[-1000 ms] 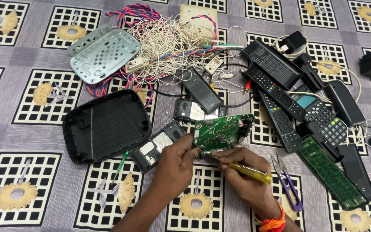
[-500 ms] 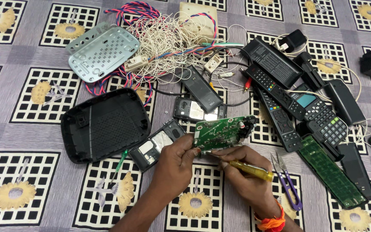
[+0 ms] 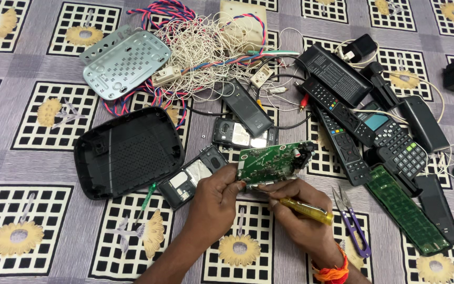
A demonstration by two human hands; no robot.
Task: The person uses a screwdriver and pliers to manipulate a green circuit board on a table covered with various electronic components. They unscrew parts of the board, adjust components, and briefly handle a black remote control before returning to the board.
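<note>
Head cam: green circuit board (image 3: 273, 162) getting poked at over a patterned cloth (image 3: 27, 173).
Left hand (image 3: 214, 197) pinches the board's edge, right hand (image 3: 295, 215) is wrapped around a yellow screwdriver (image 3: 306, 210), tip at the board.

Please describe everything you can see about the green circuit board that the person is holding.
The green circuit board is a flat, roughly rectangular panel with small soldered parts and a dark, round component at its right end. It is held tilted above the patterned cloth, its populated face toward the camera. The left hand grips its lower left edge. The right hand holds a yellow-handled screwdriver, whose tip meets the board's lower edge. An opened phone lies just left of it.
</note>
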